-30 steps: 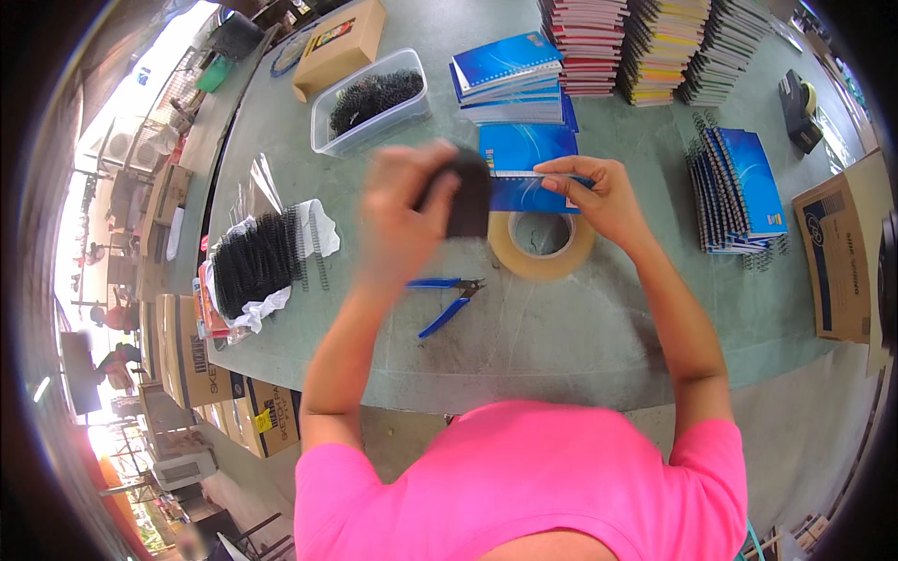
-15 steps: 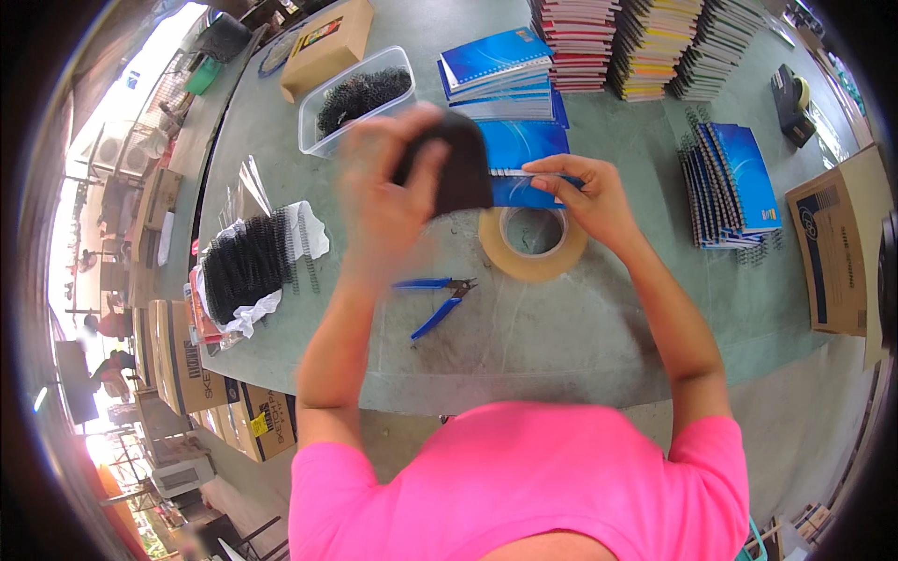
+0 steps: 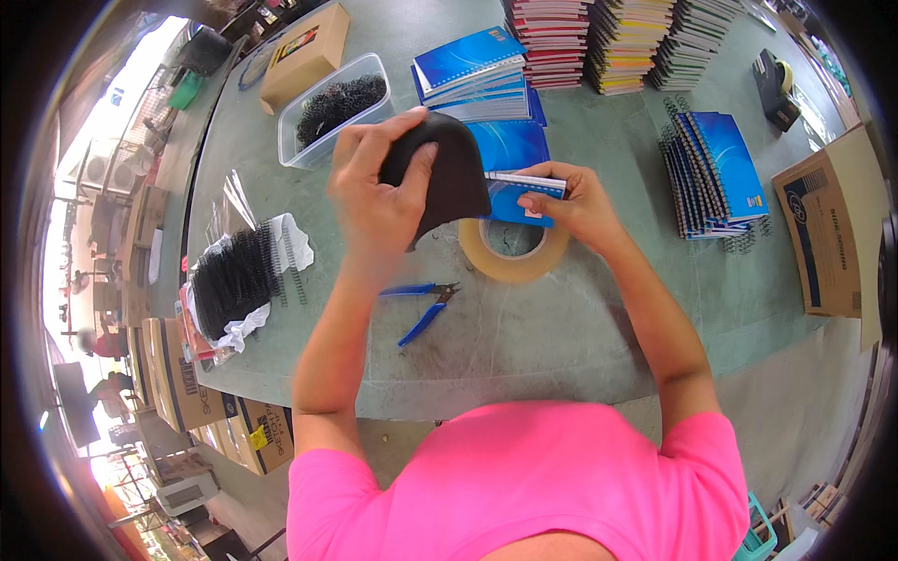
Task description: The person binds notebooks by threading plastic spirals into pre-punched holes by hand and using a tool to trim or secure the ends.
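My left hand (image 3: 374, 187) is closed on a smooth, curved black sheet (image 3: 454, 178), thumb on the near face and fingers over its top. What kind of thing it is, I cannot tell for sure. Its right edge meets a small blue notebook (image 3: 505, 198), whose white page edge and punched holes show. My right hand (image 3: 575, 201) pinches this notebook at its right end. Under the hands lies a wide roll of tape (image 3: 491, 264). Blue-handled wire cutters (image 3: 423, 323) rest on the table nearer me, with the jaws apart.
Behind the hands are blue notebooks (image 3: 472, 67) in a pile and tall notebook stacks (image 3: 547, 47). A clear tub (image 3: 288, 145) holds black coils (image 3: 339, 105). More black coils (image 3: 229, 288) lie left. Coil-bound notebooks (image 3: 728, 166), a tape dispenser (image 3: 778, 93) and a carton (image 3: 823, 234) stand right.
The black sheet has tipped slightly and lowered with my left hand, which is less blurred. My right hand has turned the notebook so more of its page edge shows. The whole view has shifted a little.
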The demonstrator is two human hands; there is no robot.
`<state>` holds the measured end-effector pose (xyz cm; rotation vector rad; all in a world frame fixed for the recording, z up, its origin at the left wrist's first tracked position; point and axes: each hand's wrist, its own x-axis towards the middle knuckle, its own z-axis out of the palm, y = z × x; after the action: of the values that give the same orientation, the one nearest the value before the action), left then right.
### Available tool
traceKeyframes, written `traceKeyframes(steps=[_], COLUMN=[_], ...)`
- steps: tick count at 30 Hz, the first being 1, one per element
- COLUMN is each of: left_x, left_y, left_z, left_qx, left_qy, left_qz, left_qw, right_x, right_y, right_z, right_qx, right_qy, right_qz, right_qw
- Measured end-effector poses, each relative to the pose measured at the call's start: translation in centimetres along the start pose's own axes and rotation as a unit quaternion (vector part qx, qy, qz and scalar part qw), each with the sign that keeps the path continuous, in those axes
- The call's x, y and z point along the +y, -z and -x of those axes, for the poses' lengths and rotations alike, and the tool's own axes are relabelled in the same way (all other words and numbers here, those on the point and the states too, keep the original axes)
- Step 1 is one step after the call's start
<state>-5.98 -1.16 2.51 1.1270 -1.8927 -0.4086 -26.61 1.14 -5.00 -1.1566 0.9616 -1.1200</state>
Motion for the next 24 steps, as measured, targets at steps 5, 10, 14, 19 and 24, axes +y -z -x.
traceKeyframes(steps=[5, 10, 14, 19, 24], left_x=[-0.1, -0.2, -0.3, 0.5, 0.6], left_y=[-0.2, -1.2, -1.6, -1.5, -2.1], left_z=[0.2, 0.5, 1.1, 0.6, 0.6], left_qx=[-0.087, -0.112, -0.16, -0.099, -0.115], left_qy=[-0.13, -0.15, -0.119, -0.125, -0.164], left_qz=[-0.065, -0.067, -0.07, -0.061, -0.062], left_qw=[0.986, 0.98, 0.977, 0.985, 0.978], right_x=[0.2, 0.8, 0.2, 0.8, 0.9], right_y=[0.4, 0.0, -0.3, 0.0, -0.5], right_z=[-0.4, 0.0, 0.2, 0.1, 0.3], right_qx=[-0.011, -0.018, -0.013, -0.02, 0.016], right_qy=[0.019, 0.034, 0.017, 0.047, 0.079], right_qz=[0.003, 0.013, 0.051, 0.011, 0.091], right_qw=[1.0, 0.999, 0.998, 0.999, 0.993])
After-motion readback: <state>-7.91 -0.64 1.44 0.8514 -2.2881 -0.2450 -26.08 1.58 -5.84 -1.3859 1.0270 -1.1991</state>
